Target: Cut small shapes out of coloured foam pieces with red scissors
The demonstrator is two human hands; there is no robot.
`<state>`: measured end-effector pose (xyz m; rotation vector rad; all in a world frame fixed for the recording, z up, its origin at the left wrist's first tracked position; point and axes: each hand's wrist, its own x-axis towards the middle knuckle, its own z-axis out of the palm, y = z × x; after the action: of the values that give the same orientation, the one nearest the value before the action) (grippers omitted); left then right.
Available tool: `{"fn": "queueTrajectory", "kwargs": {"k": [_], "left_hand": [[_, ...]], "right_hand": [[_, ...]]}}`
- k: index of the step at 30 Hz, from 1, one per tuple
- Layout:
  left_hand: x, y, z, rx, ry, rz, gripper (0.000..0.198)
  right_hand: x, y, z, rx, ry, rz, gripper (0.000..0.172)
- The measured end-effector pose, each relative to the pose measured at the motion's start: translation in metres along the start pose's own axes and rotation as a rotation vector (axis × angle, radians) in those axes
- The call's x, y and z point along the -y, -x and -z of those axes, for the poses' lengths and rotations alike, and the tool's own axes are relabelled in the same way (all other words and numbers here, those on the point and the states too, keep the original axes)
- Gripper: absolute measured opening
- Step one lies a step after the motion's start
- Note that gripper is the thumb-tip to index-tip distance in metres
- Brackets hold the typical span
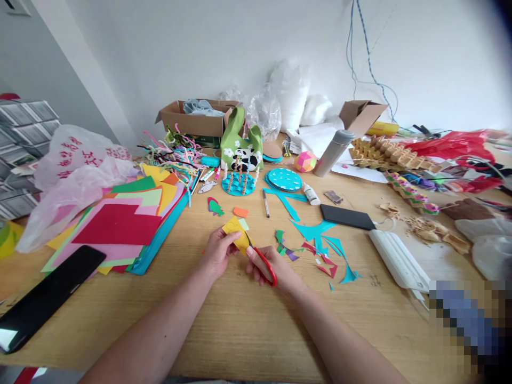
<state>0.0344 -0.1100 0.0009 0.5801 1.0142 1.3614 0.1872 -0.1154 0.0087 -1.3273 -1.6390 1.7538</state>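
Observation:
My left hand (219, 250) pinches a small piece of yellow craft sheet (231, 226) with faint drawn lines on it. My right hand (276, 266) has its fingers in the handles of red scissors (264, 263), whose blades meet the yellow sheet's right edge. Just beyond lie an orange scrap (240, 212) and a pale green piece (244, 224), partly behind the yellow sheet. Farther off are a green and red fish cutout (215, 207) and a pen (266, 204). Coloured offcuts (288, 250) are scattered right of the scissors, with larger blue offcuts (314, 230) beyond.
Coloured sheets (116, 230) are piled at left, near a black phone (52, 296). A blue disc with twisted posts (239, 184), a panda bag (242, 149), a glue bottle (311, 193) and a thermos (334, 153) stand behind. A black power bank (347, 217) and white power strip (398, 258) lie right.

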Motion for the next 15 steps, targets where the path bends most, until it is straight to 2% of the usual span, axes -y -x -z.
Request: {"fn": "queueTrajectory", "kwargs": {"k": [4,6,8,10,11,12,13,15], "left_hand": [[0.003,-0.003,0.003,0.011,-0.002,0.013,0.032],[0.002,-0.006,0.003,-0.047,-0.002,-0.035,0.035],[-0.006,-0.008,-0.002,-0.192,-0.009,-0.145,0.036],[-0.021,0.0,-0.009,-0.353,-0.052,-0.331,0.032],[-0.03,0.009,-0.012,-0.352,-0.071,-0.413,0.029],[-0.039,0.022,-0.013,-0.274,-0.088,-0.453,0.024],[-0.049,0.037,-0.011,-0.145,-0.108,-0.459,0.02],[-0.064,0.073,0.005,0.164,-0.19,-0.38,0.023]], "right_hand": [[-0.001,0.0,0.0,0.01,-0.02,0.012,0.073],[-0.001,-0.001,0.001,0.009,-0.035,0.02,0.073],[-0.002,-0.001,0.001,-0.005,-0.048,0.022,0.073],[-0.002,-0.001,0.002,-0.024,-0.067,0.017,0.072],[-0.001,-0.002,0.003,-0.033,-0.08,0.015,0.072],[-0.001,-0.002,0.003,-0.04,-0.092,0.016,0.072],[-0.001,-0.003,0.003,-0.044,-0.101,0.019,0.071],[-0.002,-0.004,0.004,-0.054,-0.112,0.028,0.07]]}}
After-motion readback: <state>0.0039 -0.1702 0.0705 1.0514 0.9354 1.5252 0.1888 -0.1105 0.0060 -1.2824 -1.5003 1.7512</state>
